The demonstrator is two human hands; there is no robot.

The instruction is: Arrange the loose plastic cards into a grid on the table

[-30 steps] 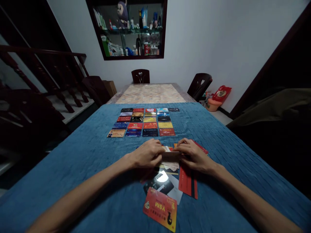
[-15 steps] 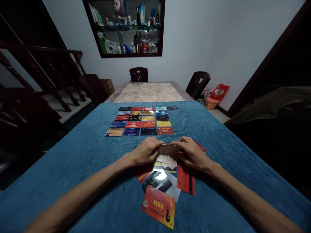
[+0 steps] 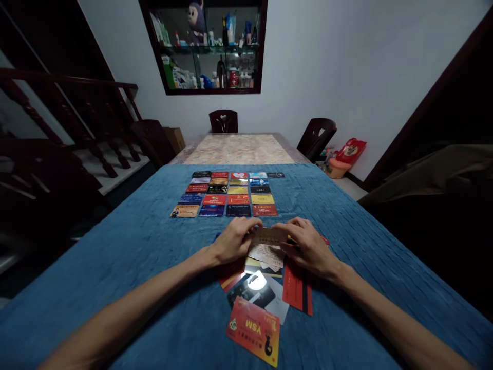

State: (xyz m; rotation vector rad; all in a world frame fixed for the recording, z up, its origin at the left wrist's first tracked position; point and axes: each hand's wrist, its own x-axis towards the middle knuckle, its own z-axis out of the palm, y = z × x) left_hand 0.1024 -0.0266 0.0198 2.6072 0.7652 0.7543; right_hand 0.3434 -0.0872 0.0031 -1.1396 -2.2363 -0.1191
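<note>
The left hand (image 3: 234, 241) and right hand (image 3: 308, 245) pinch opposite ends of a tan card (image 3: 269, 236), held tilted over a loose pile of cards (image 3: 246, 295). A red striped card (image 3: 296, 290) lies just beside the right hand, and the red-and-yellow YSM card (image 3: 254, 331) lies nearest the person. Beyond the hands, cards in rows (image 3: 238, 199) lie on the blue cloth (image 3: 142, 226).

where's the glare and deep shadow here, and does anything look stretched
Head view: white glare on the dark card just beyond the YSM card; head view: near-black shadow right of the blue cloth, dimness around the stair railing; head view: both forearms look stretched toward the lower corners, likely wide-angle distortion.
</note>
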